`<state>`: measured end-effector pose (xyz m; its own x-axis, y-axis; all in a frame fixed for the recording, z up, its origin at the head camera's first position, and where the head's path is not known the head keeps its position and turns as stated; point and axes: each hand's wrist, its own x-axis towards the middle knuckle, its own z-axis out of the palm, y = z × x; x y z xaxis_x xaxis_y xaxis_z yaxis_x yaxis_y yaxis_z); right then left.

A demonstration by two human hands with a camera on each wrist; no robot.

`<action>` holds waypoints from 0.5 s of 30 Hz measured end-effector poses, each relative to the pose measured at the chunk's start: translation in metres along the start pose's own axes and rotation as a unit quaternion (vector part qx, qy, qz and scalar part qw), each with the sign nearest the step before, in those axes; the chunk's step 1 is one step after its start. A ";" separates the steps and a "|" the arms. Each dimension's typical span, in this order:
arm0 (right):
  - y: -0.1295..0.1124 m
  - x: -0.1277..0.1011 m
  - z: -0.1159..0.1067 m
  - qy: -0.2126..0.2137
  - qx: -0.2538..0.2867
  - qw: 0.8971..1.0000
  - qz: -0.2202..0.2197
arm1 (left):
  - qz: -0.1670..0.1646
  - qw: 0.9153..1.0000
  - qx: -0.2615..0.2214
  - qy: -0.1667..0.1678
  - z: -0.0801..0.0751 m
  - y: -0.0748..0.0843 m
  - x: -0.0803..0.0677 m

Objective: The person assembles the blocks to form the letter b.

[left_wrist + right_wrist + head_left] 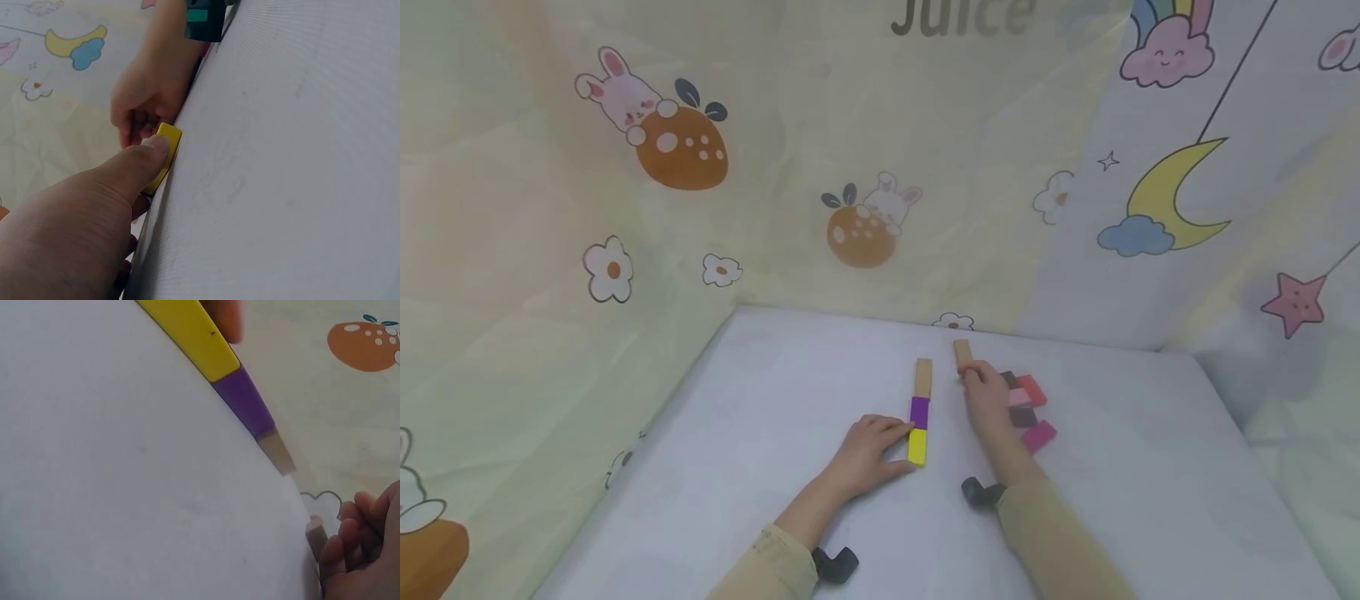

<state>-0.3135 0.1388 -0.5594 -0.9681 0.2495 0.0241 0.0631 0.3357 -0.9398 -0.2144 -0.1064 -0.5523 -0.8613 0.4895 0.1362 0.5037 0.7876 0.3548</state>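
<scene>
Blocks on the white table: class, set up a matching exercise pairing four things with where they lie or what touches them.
Things:
1. yellow block
2. purple block
3. separate tan block
4. pink and red blocks

Places:
A. middle of the three-block row
B. clustered beside the right hand
C. touched by the left hand
D. at the right hand's fingertips

Pairs: 1-C, 2-A, 3-D, 4-B

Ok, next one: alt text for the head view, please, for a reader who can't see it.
On a white table, a person's left hand touches the yellow block at the near end of a row of yellow, purple and tan blocks. The right hand holds another tan block beside a small pile of pink and dark blocks.
</scene>
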 end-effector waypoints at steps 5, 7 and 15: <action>0.004 0.003 -0.016 0.003 -0.041 0.999 0.001 | -0.002 1.000 0.003 -0.003 0.000 0.000 0.000; 0.003 0.004 -0.021 -0.013 -0.071 0.997 -0.011 | -0.003 1.000 0.003 -0.004 0.000 0.000 0.000; -0.003 0.004 -0.021 -0.075 -0.171 0.981 -0.059 | -0.007 1.000 -0.008 -0.009 -0.001 0.001 0.000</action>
<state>-0.3128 0.1581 -0.5491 -0.9967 0.0631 0.0508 0.0019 0.6455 -0.7638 -0.2139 -0.1058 -0.5511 -0.8672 0.4848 0.1136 0.4896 0.7885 0.3723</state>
